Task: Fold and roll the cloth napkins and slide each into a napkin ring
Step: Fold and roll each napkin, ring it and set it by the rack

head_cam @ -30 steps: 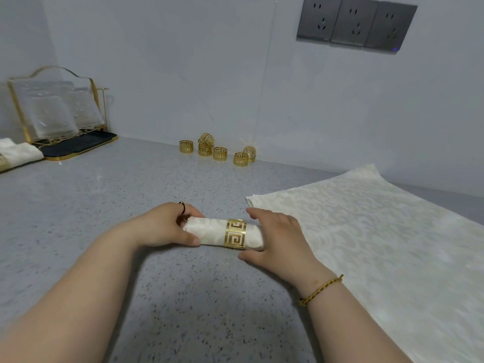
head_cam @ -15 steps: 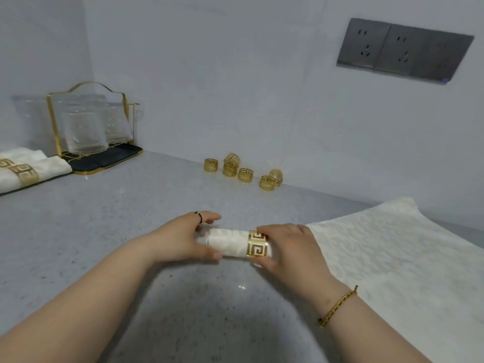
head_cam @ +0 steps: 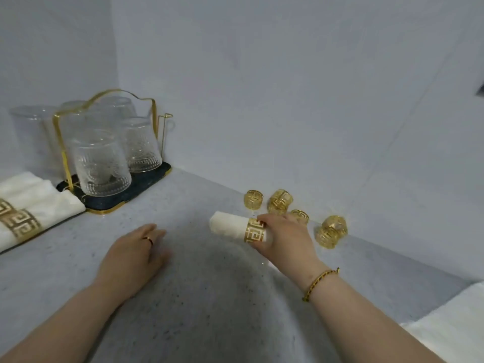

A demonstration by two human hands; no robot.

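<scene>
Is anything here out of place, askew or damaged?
Nothing looks damaged or spilled. Only the spare rings by the wall are untidy: loosely scattered, and some seem tipped at different angles. The ring on the roll in the right hand sits near one end, not at the middle.

Both forearms are bare, without sleeves. The left hand [head_cam: 131, 254] wears a thin ring [head_cam: 148, 240]; the right wrist carries a gold-and-dark beaded bracelet [head_cam: 320, 282].

My right hand [head_cam: 285, 238] was closed around one end of the rolled napkin [head_cam: 229, 226], arm stretched forward. My left hand [head_cam: 133, 258] lay palm down, fingers loosely spread, holding nothing.
</scene>
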